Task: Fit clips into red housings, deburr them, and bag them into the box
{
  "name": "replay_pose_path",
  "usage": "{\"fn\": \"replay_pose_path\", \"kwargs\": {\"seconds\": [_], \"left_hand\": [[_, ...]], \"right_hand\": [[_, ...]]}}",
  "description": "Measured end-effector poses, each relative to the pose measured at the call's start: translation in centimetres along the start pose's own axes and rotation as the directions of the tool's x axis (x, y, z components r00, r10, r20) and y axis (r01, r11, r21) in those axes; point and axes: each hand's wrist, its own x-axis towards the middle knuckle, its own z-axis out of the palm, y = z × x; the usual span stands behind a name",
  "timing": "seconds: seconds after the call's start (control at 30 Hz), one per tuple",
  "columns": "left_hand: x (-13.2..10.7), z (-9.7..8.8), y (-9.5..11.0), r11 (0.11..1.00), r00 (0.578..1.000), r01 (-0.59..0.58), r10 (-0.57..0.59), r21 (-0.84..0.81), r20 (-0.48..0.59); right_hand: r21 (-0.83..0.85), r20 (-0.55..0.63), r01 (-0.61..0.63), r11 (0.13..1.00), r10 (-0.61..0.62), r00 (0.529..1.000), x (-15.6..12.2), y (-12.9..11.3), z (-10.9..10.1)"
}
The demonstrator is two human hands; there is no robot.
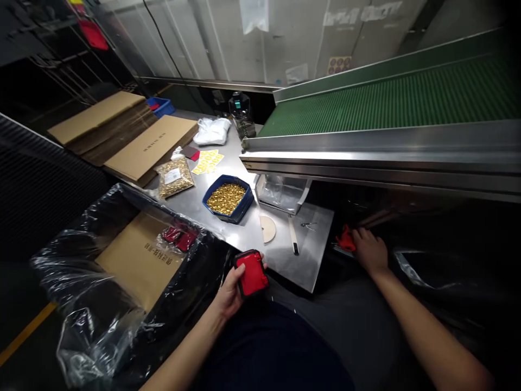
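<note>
My left hand (232, 293) is closed around a flat red part with a black rim (251, 274), thumb on its red face, above my lap by the front edge of the metal table (285, 266). Off to the right, my right hand (371, 251) reaches into a dark area past the table's corner, its fingers curled against a smaller red piece (345, 239). A blue tray (240, 216) of small gold-coloured pieces stands on the table beyond my left hand. Between the hands lie a pale half-round disc (267, 229), a white-handled tool (293, 236) and a small metal tool (309, 225).
A green conveyor belt (366, 103) slopes across the right. To the left stands a bin lined with black plastic (171, 293), holding cardboard and bagged dark-red parts (179, 238). Flat cartons (152, 146), a bag of gold pieces (175, 178) and yellow stickers (208, 161) sit farther back.
</note>
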Motion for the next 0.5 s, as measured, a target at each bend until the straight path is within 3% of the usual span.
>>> {"fn": "replay_pose_path", "kwargs": {"seconds": [0.13,0.3,0.5], "left_hand": [[0.1,-0.1,-0.5,0.998,0.998,-0.051,0.052,0.034,-0.043],[1.2,0.1,-0.2,0.982,0.988,-0.093,0.112,0.165,-0.110],[3.7,0.1,2.4,0.860,0.942,-0.202,0.301,0.468,-0.145]], "right_hand": [[-0.001,-0.065,-0.170,0.985,0.170,0.983,-0.6,-0.3,2.4],[0.064,-0.054,-0.361,0.930,0.365,0.930,-0.8,-0.1,4.4],[0.166,-0.010,-0.482,0.860,0.490,0.871,-1.3,1.0,4.1]]}}
